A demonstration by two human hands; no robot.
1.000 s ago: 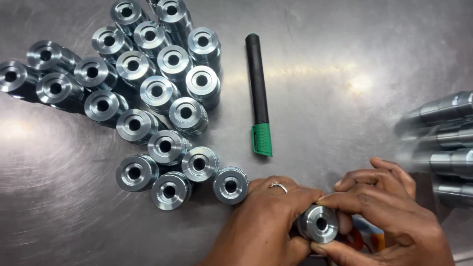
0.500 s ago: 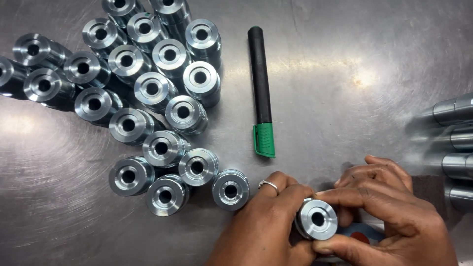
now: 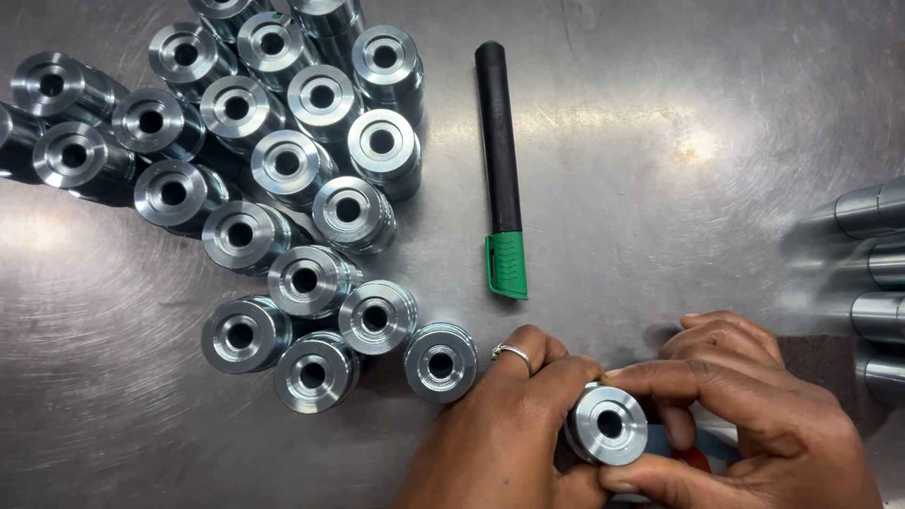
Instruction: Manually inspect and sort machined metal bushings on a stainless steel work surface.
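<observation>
Near the bottom edge of the tabletop, I see both hands pinching one steel bushing between them. My left hand wraps its left side with curled fingers; my right hand closes over it from the right, thumb beneath. Its bore points up toward the camera, so its axis is roughly upright. Just left stands the nearest loose bushing; a green-capped marker lies farther off.

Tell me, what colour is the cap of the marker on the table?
Green; the marker cap shows in the head view.
</observation>
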